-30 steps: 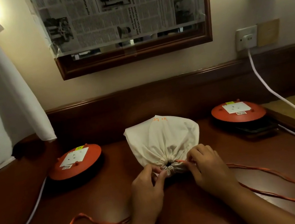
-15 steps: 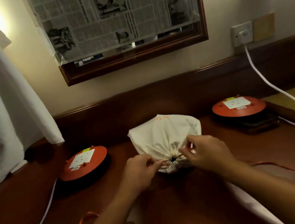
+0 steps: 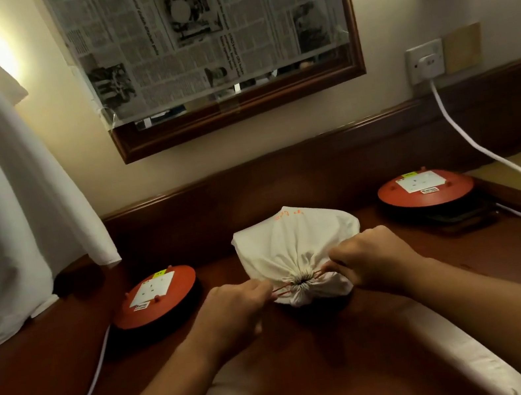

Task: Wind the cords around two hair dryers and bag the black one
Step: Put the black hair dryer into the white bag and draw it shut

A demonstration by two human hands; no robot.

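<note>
A white cloth drawstring bag (image 3: 290, 244) lies bulging on the dark wooden desk (image 3: 473, 267), its gathered mouth toward me. Whatever is inside is hidden. An orange drawstring (image 3: 282, 289) runs taut out of both sides of the mouth. My left hand (image 3: 237, 309) is fisted on the string just left of the mouth. My right hand (image 3: 372, 254) is fisted on the string at the right, resting against the bag. No hair dryer shows.
Two round orange socket reels sit on the desk, one at the left (image 3: 156, 294), one at the back right (image 3: 424, 187). A white cable (image 3: 488, 153) hangs from the wall socket (image 3: 425, 62). A white curtain (image 3: 0, 208) hangs at left; a newspaper-covered mirror (image 3: 205, 33) is above.
Both hands went from pinching the bag's mouth to fists pulling the drawstring apart. The mouth has cinched tighter, and the loose orange loops on the desk are out of sight.
</note>
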